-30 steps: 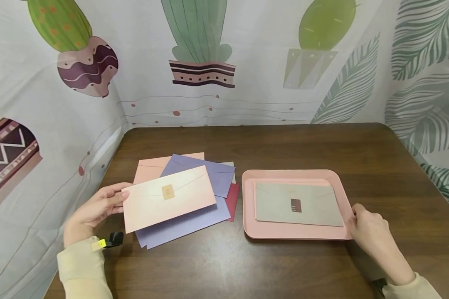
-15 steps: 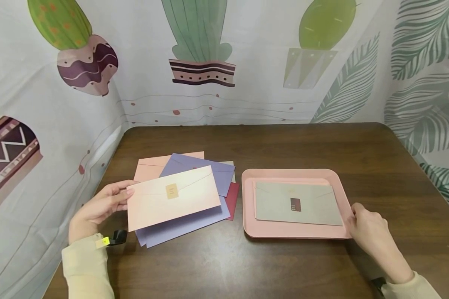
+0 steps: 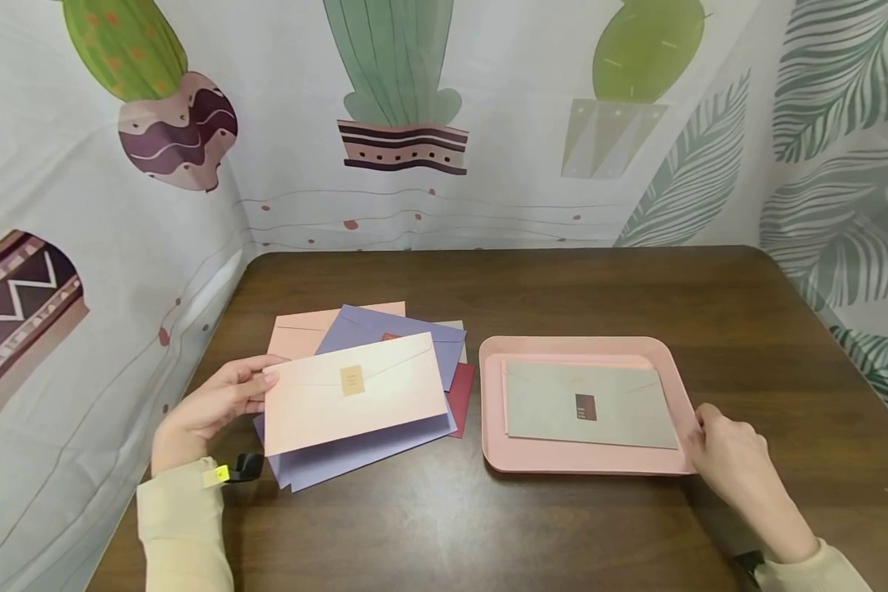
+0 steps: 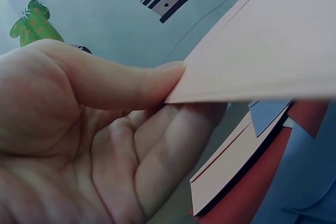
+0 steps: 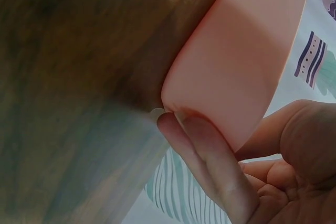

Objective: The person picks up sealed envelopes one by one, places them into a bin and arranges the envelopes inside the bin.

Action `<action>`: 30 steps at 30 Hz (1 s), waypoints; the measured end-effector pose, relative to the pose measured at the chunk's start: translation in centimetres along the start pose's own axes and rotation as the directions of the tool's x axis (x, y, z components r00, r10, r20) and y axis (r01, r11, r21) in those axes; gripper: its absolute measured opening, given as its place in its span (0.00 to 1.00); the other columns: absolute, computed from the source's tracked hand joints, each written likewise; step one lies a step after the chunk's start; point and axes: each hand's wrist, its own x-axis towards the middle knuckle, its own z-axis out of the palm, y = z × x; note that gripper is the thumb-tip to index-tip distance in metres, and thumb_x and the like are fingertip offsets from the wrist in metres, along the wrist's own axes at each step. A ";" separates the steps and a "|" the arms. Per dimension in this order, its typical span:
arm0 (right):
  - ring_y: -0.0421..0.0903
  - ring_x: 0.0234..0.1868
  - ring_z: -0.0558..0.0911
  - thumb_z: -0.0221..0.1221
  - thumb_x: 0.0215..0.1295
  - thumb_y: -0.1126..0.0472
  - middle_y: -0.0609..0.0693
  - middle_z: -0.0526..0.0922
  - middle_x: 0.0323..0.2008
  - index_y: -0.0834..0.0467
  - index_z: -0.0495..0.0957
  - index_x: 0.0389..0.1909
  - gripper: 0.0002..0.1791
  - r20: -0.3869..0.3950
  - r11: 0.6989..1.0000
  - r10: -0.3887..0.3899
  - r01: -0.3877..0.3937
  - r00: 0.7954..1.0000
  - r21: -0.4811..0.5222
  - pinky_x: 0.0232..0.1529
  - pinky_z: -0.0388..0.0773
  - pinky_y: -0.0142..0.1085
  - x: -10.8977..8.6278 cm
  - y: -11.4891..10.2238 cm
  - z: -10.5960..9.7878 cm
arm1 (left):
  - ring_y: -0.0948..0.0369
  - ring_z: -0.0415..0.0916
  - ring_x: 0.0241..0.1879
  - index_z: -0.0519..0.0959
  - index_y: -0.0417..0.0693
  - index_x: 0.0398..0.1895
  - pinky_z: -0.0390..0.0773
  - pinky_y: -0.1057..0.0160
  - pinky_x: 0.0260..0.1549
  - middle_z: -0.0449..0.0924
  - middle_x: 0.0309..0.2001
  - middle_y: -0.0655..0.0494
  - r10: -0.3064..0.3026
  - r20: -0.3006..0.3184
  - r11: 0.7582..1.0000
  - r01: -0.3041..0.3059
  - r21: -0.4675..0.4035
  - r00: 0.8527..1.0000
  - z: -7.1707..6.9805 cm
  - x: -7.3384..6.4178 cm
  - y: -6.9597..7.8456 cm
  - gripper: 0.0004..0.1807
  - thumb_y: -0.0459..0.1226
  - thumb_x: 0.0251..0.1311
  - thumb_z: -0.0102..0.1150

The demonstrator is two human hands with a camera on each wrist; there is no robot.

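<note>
Wood-grained surface (image 3: pixel 422 543), a round-cornered pink tray (image 3: pixel 548 462) nearer its right edge, loose envelope pile (image 3: pixel 373 323) nearer its left; grey envelope (image 3: pixel 614 407) inside the tray, pale envelope (image 3: pixel 373 401) above the pile, pinched by the left hand (image 3: pixel 218 403); right hand (image 3: pixel 736 456) gripping the tray

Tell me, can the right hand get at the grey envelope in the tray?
Probably yes, if it lets go: the right hand grips the pink tray by its edge, and the grey envelope lies on top inside, uncovered.
</note>
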 end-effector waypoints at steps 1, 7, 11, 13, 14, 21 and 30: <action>0.51 0.16 0.67 0.52 0.54 0.71 0.51 0.69 0.12 0.64 0.70 0.23 0.03 -0.003 1.000 -0.002 0.002 1.000 0.001 0.17 0.65 0.47 0.0 0.0 0.0 | 0.67 0.82 0.38 0.75 0.51 0.53 0.83 0.67 0.38 0.84 0.42 0.62 0.000 0.002 1.000 0.000 0.001 1.000 0.0 0.1 0.0 0.17 0.28 0.73 0.38; 0.51 0.16 0.67 0.52 0.53 0.71 0.51 0.69 0.12 0.64 0.70 0.23 0.03 -0.012 1.000 -0.011 0.011 1.000 -0.001 0.16 0.64 0.48 0.1 0.1 0.2 | 0.67 0.82 0.38 0.75 0.51 0.53 0.83 0.66 0.39 0.84 0.42 0.62 -0.022 0.000 1.000 0.022 0.016 1.000 0.2 0.4 -0.1 0.17 0.28 0.73 0.38; 0.50 0.15 0.66 0.52 0.53 0.72 0.50 0.68 0.11 0.64 0.69 0.23 0.03 -0.029 1.000 -0.019 0.019 0.999 -0.004 0.16 0.63 0.47 0.0 0.1 0.2 | 0.68 0.82 0.40 0.74 0.51 0.54 0.82 0.66 0.40 0.84 0.43 0.63 -0.033 -0.004 0.999 0.033 0.019 0.999 0.4 0.7 -0.1 0.16 0.29 0.73 0.38; 0.50 0.15 0.66 0.52 0.53 0.72 0.50 0.67 0.11 0.64 0.69 0.23 0.03 -0.034 1.000 -0.023 0.023 0.999 -0.005 0.16 0.63 0.47 0.0 0.1 0.2 | 0.68 0.82 0.40 0.74 0.50 0.55 0.82 0.67 0.40 0.84 0.43 0.63 -0.030 0.000 1.000 0.030 0.011 1.000 0.5 0.9 -0.1 0.16 0.29 0.73 0.38; 0.50 0.15 0.66 0.52 0.53 0.72 0.50 0.67 0.11 0.64 0.69 0.23 0.03 -0.037 1.000 -0.025 0.024 0.999 -0.005 0.16 0.63 0.47 0.0 0.1 0.2 | 0.68 0.82 0.40 0.74 0.50 0.55 0.82 0.66 0.40 0.84 0.44 0.63 -0.028 0.002 1.000 0.028 0.002 1.000 0.6 0.9 -0.1 0.16 0.29 0.73 0.38; 0.50 0.16 0.66 0.51 0.53 0.72 0.49 0.67 0.11 0.63 0.69 0.22 0.04 -0.036 1.000 -0.024 0.024 0.999 0.003 0.16 0.63 0.47 0.0 0.2 0.2 | 0.67 0.82 0.38 0.76 0.51 0.52 0.83 0.67 0.38 0.84 0.42 0.62 -0.029 -0.003 1.000 0.029 -0.009 1.000 0.6 1.2 0.3 0.16 0.29 0.73 0.39; 0.50 0.16 0.67 0.52 0.55 0.71 0.51 0.69 0.12 0.64 0.70 0.24 0.03 -0.027 1.000 -0.021 0.021 0.999 0.006 0.17 0.65 0.49 0.0 0.2 0.2 | 0.67 0.82 0.37 0.75 0.53 0.52 0.83 0.66 0.38 0.83 0.41 0.63 -0.024 -0.021 0.999 0.024 0.032 0.999 0.4 1.0 0.9 0.16 0.29 0.73 0.39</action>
